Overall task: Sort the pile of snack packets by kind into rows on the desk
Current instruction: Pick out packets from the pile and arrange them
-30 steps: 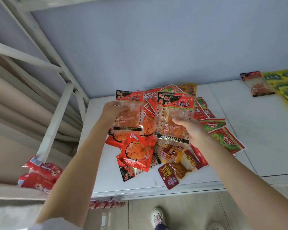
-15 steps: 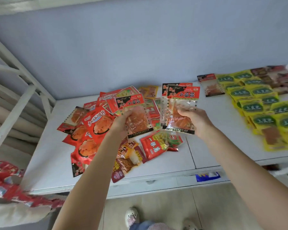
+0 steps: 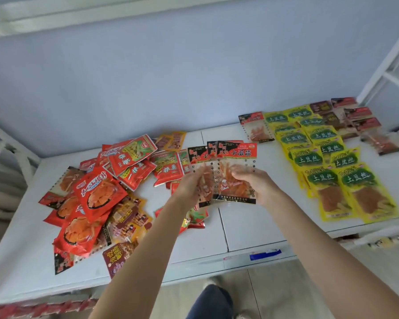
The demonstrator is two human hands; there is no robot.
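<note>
Both hands mid-frame, right hand (image 3: 258, 187) gripping red-topped clear snack packets (image 3: 236, 171), left hand (image 3: 191, 187) pinching another, white surface (image 3: 247, 229), jumbled red pile (image 3: 106, 194) left, yellow rows (image 3: 332, 166) right.

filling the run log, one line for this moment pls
left hand: holds packet | right hand: holds packets | pile: unsorted

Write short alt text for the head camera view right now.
Two hands hold clear red-topped snack packets fanned above a white desk: left hand, right hand. An unsorted pile lies left; yellow packets sit in rows right.
</note>
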